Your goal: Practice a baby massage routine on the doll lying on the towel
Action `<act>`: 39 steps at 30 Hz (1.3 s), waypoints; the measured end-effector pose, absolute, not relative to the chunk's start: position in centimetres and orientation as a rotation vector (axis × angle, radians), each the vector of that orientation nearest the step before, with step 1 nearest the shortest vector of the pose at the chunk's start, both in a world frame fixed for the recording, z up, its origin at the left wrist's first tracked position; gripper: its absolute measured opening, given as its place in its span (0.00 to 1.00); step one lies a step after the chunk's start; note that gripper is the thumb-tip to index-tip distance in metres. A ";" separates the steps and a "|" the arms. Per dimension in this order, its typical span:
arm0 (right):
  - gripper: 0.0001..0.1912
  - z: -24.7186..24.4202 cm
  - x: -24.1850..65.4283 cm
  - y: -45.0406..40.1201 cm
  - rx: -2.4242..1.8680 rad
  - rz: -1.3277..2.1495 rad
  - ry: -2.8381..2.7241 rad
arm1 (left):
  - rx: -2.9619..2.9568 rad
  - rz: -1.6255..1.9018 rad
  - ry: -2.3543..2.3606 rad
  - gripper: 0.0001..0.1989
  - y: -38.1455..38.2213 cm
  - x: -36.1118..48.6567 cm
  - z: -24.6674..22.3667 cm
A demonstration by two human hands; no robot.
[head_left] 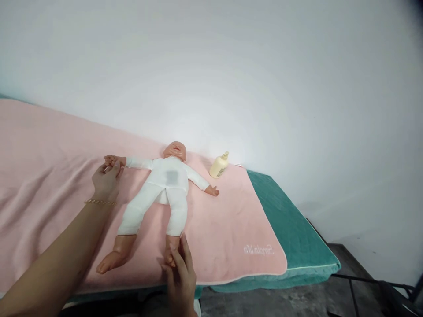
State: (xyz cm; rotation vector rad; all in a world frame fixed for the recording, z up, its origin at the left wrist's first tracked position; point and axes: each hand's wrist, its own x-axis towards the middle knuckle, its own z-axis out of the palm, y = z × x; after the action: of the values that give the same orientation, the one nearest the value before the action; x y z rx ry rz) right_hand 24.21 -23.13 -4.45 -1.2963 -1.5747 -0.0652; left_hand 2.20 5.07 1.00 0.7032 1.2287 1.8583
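Note:
A baby doll [168, 174] with a white cloth body lies on its back, its head towards the wall and its arms and legs spread. My left hand [106, 179], with a gold bracelet at the wrist, has its fingers closed round the doll's hand on the left side of the view. Near the front edge, my right hand [181, 277] grips the doll's foot that lies further right, thumb and fingers on either side of it. The doll's other foot and other hand rest untouched on the pink blanket [231, 229].
A cream pump bottle [218, 166] stands on the blanket, just beyond the doll's free hand. The blanket covers most of a teal mattress [284, 211], which runs along a white wall [211, 79]. A dark metal frame [353, 281] is at the lower right, above a grey floor [264, 304].

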 end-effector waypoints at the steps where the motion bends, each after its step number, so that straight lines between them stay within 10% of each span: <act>1: 0.24 -4.4 24.3 -23.1 -1.311 -0.074 -1.584 | 0.687 1.878 1.225 0.10 5.0 2.4 1.1; 24: 0.27 3.9 25.8 -12.3 -1.155 0.052 -1.685 | 1.994 1.633 1.021 0.11 4.0 6.6 2.2; 39: 0.28 4.2 25.7 -13.3 -1.138 0.121 -1.641 | 1.765 1.650 1.081 0.16 3.3 6.5 2.3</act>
State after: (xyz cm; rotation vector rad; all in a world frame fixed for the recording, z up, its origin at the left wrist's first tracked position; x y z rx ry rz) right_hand 25.72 -13.28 4.21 -1.1378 -1.6414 0.1214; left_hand 6.49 3.31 2.26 1.7650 1.0813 1.6499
